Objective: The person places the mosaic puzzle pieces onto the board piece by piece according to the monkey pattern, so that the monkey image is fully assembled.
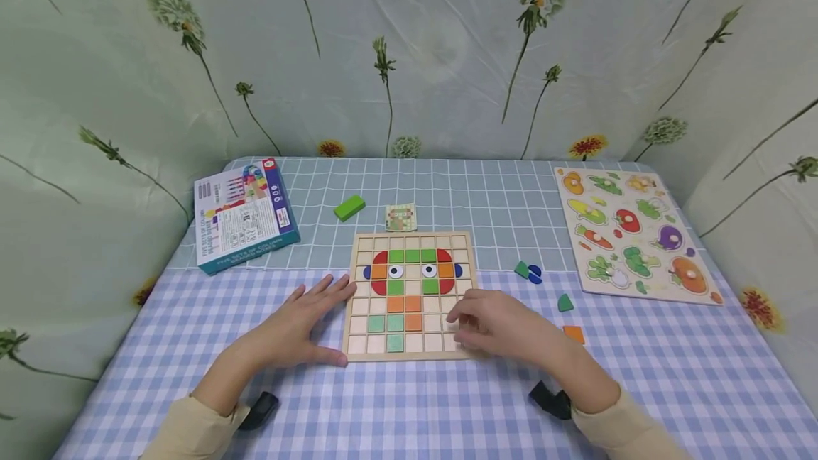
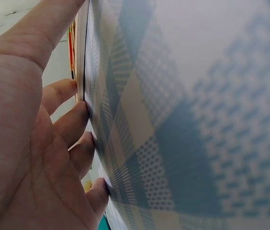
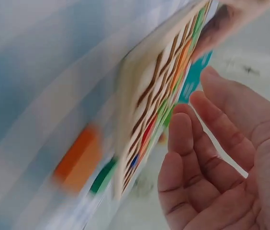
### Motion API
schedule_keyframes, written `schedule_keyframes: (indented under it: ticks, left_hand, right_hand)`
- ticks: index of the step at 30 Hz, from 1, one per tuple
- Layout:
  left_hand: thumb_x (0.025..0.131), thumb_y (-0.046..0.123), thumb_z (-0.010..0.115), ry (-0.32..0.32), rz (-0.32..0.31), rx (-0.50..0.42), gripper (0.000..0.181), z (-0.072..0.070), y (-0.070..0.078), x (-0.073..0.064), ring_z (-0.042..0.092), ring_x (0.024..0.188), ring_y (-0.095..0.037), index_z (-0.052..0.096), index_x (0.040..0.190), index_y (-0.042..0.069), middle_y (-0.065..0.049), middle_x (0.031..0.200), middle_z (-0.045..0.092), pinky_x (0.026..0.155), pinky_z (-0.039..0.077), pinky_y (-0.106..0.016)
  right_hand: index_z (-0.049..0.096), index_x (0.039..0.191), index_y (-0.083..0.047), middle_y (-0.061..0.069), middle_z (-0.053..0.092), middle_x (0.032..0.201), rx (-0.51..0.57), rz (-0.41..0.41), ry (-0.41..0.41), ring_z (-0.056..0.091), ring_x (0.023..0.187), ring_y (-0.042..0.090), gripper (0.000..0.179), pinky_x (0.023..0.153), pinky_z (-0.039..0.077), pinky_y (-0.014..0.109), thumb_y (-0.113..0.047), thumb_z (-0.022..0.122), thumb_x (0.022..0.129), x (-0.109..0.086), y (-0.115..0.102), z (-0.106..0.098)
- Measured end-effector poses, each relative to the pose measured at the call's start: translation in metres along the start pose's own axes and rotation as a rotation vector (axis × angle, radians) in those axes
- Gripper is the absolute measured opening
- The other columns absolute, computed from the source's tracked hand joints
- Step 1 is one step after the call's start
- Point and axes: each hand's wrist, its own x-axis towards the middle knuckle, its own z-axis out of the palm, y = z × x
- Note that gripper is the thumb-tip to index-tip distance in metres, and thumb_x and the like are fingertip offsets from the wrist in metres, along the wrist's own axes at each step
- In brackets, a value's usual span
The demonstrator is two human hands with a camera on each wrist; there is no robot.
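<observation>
A wooden grid board (image 1: 409, 357) lies on the table, with red, green, blue, orange and eye-patterned pieces forming a face in its upper rows. Orange tiles (image 1: 413, 322) and pale green tiles (image 1: 376, 324) fill cells lower down. My left hand (image 1: 300, 329) is spread flat at the board's left side, fingertips and thumb touching its edge. Over the lower right of the board hovers my right hand (image 1: 495, 325), its fingers loosely bent. Nothing shows between those fingers (image 3: 180, 132) in the right wrist view.
Right of the board lie blue semicircles (image 1: 535, 275), a green quarter piece (image 1: 565, 302) and an orange square (image 1: 574, 334). Behind it are a small picture card (image 1: 400, 218) and a green block (image 1: 349, 209). A box (image 1: 246, 215) stands left; a vegetable puzzle (image 1: 639, 233) lies right.
</observation>
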Motion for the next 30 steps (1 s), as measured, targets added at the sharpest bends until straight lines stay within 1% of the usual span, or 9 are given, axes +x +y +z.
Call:
schedule_keyframes:
  ticks: [4,7,9,16,24,30]
  left_hand:
    - [0.076,0.072,0.085,0.004,0.003,0.001,0.118,0.0,0.0,0.0,0.014,0.169,-0.039,0.032,0.171,0.026,-0.002,0.18,0.024,0.129,0.009,-0.077]
    - [0.076,0.072,0.085,0.006,0.007,0.001,0.118,0.0,0.0,-0.001,0.014,0.169,-0.039,0.033,0.171,0.026,-0.002,0.18,0.024,0.129,0.01,-0.077]
    - [0.076,0.071,0.085,0.006,0.007,0.0,0.117,-0.001,0.0,-0.001,0.014,0.169,-0.039,0.033,0.171,0.026,-0.002,0.18,0.024,0.129,0.01,-0.077]
    - [0.076,0.073,0.084,0.014,0.02,0.0,0.117,0.001,-0.001,0.0,0.015,0.169,-0.039,0.033,0.171,0.027,-0.002,0.18,0.024,0.129,0.01,-0.078]
    - [0.076,0.074,0.084,0.011,0.016,0.002,0.118,0.001,-0.001,-0.001,0.014,0.169,-0.038,0.032,0.171,0.027,-0.001,0.18,0.024,0.129,0.01,-0.077]
    - [0.076,0.074,0.084,0.012,0.02,0.003,0.118,0.001,-0.002,-0.001,0.014,0.169,-0.038,0.032,0.171,0.027,-0.001,0.18,0.024,0.129,0.01,-0.077]
  right_hand:
    - [0.079,0.115,-0.014,-0.01,0.067,0.096,-0.023,0.105,-0.004,0.058,0.085,0.003,0.026,0.076,0.055,0.023,-0.022,0.087,0.091,-0.023,0.016,-0.01]
    - [0.078,0.115,-0.016,-0.011,0.064,0.094,-0.023,0.191,-0.028,0.056,0.085,0.004,0.032,0.077,0.055,0.024,-0.023,0.091,0.087,-0.035,0.023,-0.013]
    - [0.078,0.112,-0.016,-0.011,0.063,0.093,-0.017,0.212,-0.027,0.056,0.085,0.004,0.032,0.077,0.055,0.025,-0.022,0.092,0.085,-0.039,0.027,-0.012]
    - [0.079,0.106,-0.015,-0.011,0.066,0.097,-0.005,0.213,0.005,0.06,0.087,0.002,0.027,0.079,0.06,0.025,-0.014,0.093,0.083,-0.047,0.035,-0.01]
    - [0.08,0.102,-0.015,-0.012,0.066,0.094,-0.039,0.262,0.003,0.057,0.084,0.003,0.024,0.076,0.057,0.024,-0.01,0.092,0.082,-0.048,0.039,-0.011]
    - [0.08,0.101,-0.016,-0.012,0.066,0.093,-0.046,0.248,0.002,0.057,0.083,0.003,0.022,0.076,0.057,0.024,-0.01,0.09,0.082,-0.047,0.037,-0.013]
